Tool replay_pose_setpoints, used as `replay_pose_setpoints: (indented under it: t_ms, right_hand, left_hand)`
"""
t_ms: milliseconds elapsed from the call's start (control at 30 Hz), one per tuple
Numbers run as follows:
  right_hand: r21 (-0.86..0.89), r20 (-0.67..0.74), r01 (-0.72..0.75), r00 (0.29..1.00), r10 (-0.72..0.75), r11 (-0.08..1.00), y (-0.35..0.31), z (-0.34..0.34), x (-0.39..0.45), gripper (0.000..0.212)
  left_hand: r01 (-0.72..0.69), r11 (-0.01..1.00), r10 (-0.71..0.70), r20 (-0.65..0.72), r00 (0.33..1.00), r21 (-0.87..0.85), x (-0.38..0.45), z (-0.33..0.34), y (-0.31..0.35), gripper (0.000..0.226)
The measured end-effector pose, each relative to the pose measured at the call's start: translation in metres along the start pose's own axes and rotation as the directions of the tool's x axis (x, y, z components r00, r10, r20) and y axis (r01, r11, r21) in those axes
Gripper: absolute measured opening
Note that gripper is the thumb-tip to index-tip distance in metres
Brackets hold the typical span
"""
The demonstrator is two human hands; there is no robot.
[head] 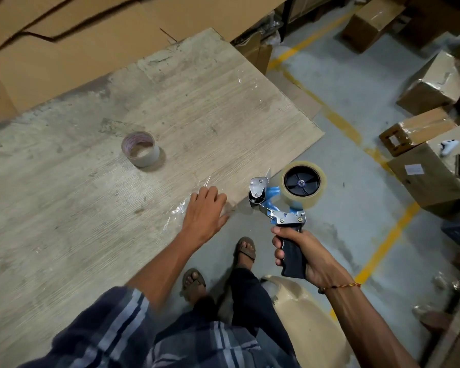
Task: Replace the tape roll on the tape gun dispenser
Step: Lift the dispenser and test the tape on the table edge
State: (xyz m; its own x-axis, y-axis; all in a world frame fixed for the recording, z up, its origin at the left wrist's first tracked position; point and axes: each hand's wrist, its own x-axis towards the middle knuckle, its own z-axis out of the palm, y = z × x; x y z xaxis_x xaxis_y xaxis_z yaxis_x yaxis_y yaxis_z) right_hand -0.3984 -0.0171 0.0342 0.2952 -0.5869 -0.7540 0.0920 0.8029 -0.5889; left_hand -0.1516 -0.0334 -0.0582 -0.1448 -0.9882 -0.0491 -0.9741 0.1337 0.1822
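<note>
My right hand (300,251) grips the tape gun (279,205) by its handle, full tape roll (303,184) seated above my knuckles. My left hand (206,211) lies open and empty on the desk (64,208), beyond it the spent roll (140,149). Loose clear film near my fingers could stick and snag the fresh tape end

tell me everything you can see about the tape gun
The tape gun has a black handle, a blue body with silvery metal plates, and a black hub carrying a full clear tape roll. The right hand grips the handle, holding it upright beyond the table edge, above the floor. Nothing else touches it.
</note>
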Motion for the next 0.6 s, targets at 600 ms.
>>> replay_pose_setpoints:
  t_ms: [600]
  right_hand:
    - [-0.137, 0.205, -0.185, 0.956, 0.211, 0.973, -0.085, 0.036, 0.066, 0.017]
  left_hand:
    - [0.412, 0.648, -0.434, 0.134, 0.891, -0.641, 0.024, -0.02, -0.024, 0.036]
